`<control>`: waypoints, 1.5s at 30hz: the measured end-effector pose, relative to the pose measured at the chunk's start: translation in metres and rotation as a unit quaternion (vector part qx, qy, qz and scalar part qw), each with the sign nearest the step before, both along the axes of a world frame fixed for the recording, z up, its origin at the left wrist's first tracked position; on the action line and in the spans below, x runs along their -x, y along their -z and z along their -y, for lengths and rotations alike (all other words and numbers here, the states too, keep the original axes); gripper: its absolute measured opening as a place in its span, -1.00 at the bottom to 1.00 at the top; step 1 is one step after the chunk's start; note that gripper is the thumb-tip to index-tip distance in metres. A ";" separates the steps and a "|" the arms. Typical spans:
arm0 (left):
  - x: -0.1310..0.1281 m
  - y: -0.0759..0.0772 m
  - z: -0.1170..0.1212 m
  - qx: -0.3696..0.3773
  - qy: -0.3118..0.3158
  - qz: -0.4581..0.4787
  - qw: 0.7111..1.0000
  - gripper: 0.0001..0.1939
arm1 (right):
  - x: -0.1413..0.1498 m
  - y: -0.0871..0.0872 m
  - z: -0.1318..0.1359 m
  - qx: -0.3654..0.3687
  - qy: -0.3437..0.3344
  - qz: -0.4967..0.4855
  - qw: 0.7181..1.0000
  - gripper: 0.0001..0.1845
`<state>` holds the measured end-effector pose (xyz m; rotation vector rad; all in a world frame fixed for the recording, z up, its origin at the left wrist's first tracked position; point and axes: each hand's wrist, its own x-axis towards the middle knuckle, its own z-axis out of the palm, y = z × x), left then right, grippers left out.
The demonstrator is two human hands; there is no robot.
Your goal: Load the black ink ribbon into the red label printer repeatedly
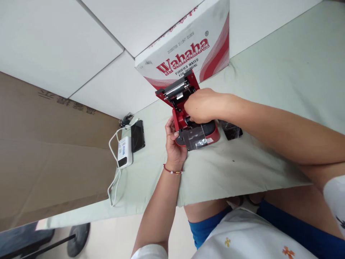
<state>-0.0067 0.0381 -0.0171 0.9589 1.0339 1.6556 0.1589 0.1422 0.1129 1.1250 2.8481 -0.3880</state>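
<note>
A red and black device (215, 136) with a raised hinged lid (176, 90) sits on the cloth-covered table; rollers and metal rods show inside it, and its exact kind is unclear. My left hand (175, 145) grips its left side, the thumb on the front edge and the fingers around the outer wall. Reaching into the opened body from the right is my right hand (201, 105), closed, with its fingertips hidden inside. A dark glossy strip of film (196, 137) lies over the device's front.
A Wahaha water carton (185, 46) stands behind the device against the white panels. To the left lie a black phone (138, 136), a white power bank (125, 153) and a looped white cable (110, 147). A large cardboard box (59, 151) borders the far left. A dark shiny packet (231, 130) lies under my right forearm.
</note>
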 end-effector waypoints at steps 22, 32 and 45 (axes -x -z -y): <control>-0.010 -0.003 0.006 -0.045 -0.067 -0.009 0.997 -0.33 | -0.045 -0.055 0.018 -0.098 -0.038 0.028 0.994 -0.66; -0.019 -0.011 0.009 -0.057 -0.059 -0.050 0.995 -0.50 | -0.039 -0.042 0.017 -0.089 -0.120 0.113 0.982 -0.76; 0.006 -0.005 0.004 -0.020 0.013 -0.007 1.000 -0.31 | -0.040 -0.044 0.019 -0.067 -0.080 0.048 0.993 -0.81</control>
